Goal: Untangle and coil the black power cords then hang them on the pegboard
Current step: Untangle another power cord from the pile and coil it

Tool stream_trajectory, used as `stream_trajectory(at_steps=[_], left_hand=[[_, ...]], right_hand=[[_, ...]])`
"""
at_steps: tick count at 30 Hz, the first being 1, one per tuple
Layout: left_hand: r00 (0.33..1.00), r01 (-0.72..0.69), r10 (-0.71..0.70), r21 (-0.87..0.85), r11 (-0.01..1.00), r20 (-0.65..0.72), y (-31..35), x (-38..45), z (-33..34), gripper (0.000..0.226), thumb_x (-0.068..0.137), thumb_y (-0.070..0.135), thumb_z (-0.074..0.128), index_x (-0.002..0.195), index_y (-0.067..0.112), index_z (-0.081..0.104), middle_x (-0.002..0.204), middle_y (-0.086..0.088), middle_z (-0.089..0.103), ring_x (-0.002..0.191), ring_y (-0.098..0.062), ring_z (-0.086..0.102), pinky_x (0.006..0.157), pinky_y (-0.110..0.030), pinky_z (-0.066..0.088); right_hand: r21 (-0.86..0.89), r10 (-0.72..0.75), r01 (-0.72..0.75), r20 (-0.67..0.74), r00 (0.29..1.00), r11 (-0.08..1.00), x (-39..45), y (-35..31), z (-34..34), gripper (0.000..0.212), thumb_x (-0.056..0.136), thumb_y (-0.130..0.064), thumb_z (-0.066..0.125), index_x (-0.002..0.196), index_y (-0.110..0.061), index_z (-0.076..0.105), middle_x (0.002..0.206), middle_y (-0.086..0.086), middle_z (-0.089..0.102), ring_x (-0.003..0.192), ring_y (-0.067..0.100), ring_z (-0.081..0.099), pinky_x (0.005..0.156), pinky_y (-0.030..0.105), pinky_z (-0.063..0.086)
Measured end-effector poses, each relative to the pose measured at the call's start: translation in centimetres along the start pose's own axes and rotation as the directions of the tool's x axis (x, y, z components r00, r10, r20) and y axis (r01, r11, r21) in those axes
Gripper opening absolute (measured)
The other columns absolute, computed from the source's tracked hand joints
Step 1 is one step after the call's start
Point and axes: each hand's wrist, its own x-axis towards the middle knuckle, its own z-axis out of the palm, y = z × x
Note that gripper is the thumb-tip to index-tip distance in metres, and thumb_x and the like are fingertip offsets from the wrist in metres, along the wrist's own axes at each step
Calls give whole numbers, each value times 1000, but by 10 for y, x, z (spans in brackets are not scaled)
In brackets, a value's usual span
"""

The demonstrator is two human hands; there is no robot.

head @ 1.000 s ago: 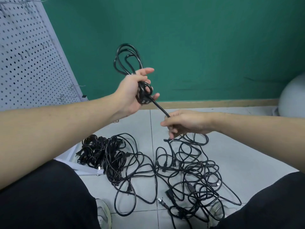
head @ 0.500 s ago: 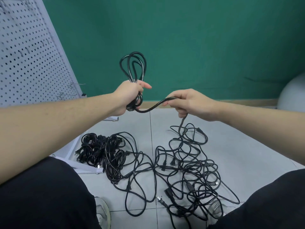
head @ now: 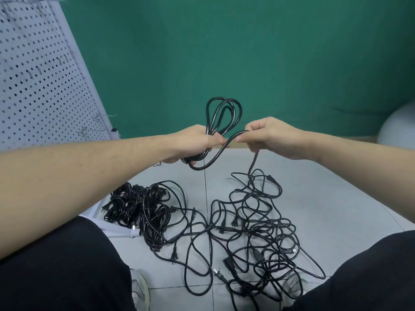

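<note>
Grey floor — cord in both hands' grip

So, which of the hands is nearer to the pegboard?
Left. The left hand grips the coiled cord just right of the pegboard; the right hand pinches the cord farther right.

Black cords; green wall; white perforated pegboard.

A black cord stands half-coiled in upright loops above the tangled cords (floor-strewn), beside the pegboard.
</note>
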Motion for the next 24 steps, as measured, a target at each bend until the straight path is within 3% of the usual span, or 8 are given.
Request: stream_trajectory(at_steps=[4, 8, 10, 13, 15, 17, 19, 24], left_hand=[[996, 22, -24, 22, 1000, 81, -2, -5, 4, 41, 101, 60, 49, 101, 31, 78, 74, -2, 36, 46, -16, 31, 51, -28, 32], [996, 16, -11, -56, 998, 83, 2, -6, 7, 69, 100, 73, 26, 94, 33, 81, 83, -9, 39, 43, -16, 31, 47, -25, 31], [998, 14, -11, -53, 998, 69, 4, -7, 8, 77, 97, 77, 19, 92, 32, 82, 84, -10, 39, 47, -18, 33, 47, -25, 33], [993, -41, 37, 40, 998, 109, 10, -13, 9, 64, 87, 83, 41, 90, 33, 81, 87, -9, 39, 63, -22, 36, 55, -29, 34], [986, -108, 90, 117, 987, 143, 11, -14, 11, 35, 78, 62, 64, 88, 32, 80, 81, -5, 43, 69, -20, 39, 59, -31, 31], [986, -117, 102, 113, 987, 131, 8, -13, 12, 19, 83, 31, 61, 87, 28, 80, 76, -2, 45, 63, -20, 38, 53, -27, 31], [993, -84, 75, 83, 993, 96, 4, -12, 12, 30, 87, 9, 51, 87, 22, 78, 64, 4, 47, 49, -17, 36, 45, -23, 32], [991, -95, 88, 64, 993, 101, 0, -16, 15, 20, 81, 10, 48, 72, 18, 63, 50, 13, 43, 39, -9, 37, 44, -21, 30]], right_hand=[[112, -48, 42, 53, 997, 993, 0, -3, -5, 27, 98, -11, 60, 75, -19, 71, 64, -5, 42, 63, 12, 36, 66, 28, 30], [-14, -108, 107, -216, 971, 994, 0, -5, 2, 13, 93, -24, 72, 81, -18, 70, 62, -1, 48, 57, 13, 42, 58, 27, 40], [-144, -147, 104, -328, 933, 984, 0, -5, 1, 34, 86, -37, 79, 70, -15, 59, 56, 6, 49, 48, 17, 41, 51, 26, 39], [-390, -160, -40, -467, 870, 920, 0, -4, -2, 61, 75, -64, 77, 58, -15, 45, 46, 1, 41, 42, 14, 37, 50, 27, 34], [-427, -164, -77, -498, 851, 901, 2, -4, -3, 66, 70, -69, 77, 57, -16, 41, 44, -8, 32, 43, 10, 29, 47, 27, 29], [-353, -152, -18, -447, 881, 935, 4, -5, -6, 57, 74, -60, 81, 66, -17, 44, 49, -11, 32, 43, 7, 26, 43, 21, 25], [-169, -127, 68, -367, 922, 983, 5, -6, -10, 38, 82, -41, 82, 76, -19, 52, 57, -9, 41, 47, 6, 31, 46, 19, 28], [160, -86, 138, -293, 952, 977, 6, -4, -18, 16, 84, -10, 79, 79, -21, 69, 75, -8, 67, 66, 10, 52, 66, 22, 42]])
